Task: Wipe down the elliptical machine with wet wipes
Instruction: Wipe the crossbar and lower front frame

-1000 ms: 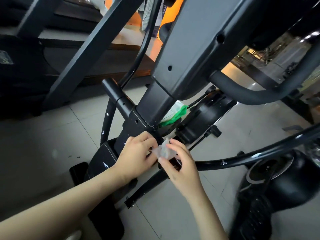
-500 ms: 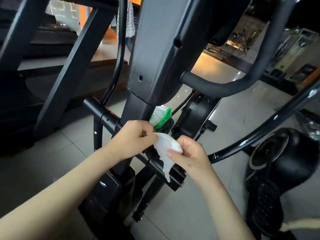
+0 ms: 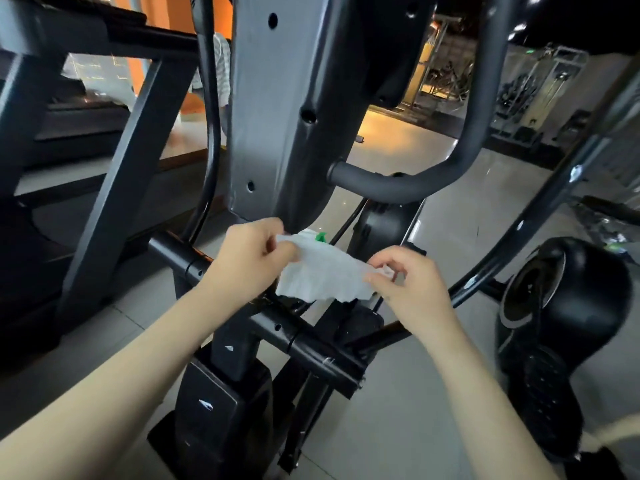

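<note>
A white wet wipe (image 3: 322, 275) is stretched flat between my two hands in front of the elliptical machine. My left hand (image 3: 249, 261) pinches its upper left edge and my right hand (image 3: 405, 292) pinches its right edge. Just above the wipe rises the grey central column (image 3: 280, 109) of the elliptical. A black crossbar (image 3: 304, 341) runs beneath my hands. The wet wipe pack (image 3: 317, 235), white with a green flap, peeks out behind the wipe's top edge.
A curved black handlebar (image 3: 446, 164) arcs right of the column. A black foot pedal and housing (image 3: 561, 306) sit at the right. Another machine's dark frame (image 3: 117, 188) slants at left. Grey tiled floor (image 3: 398, 427) lies below.
The wipe was a small crumpled wad held close to the frame; my hands have drawn apart and spread it out flat. The view has tilted up along the column.
</note>
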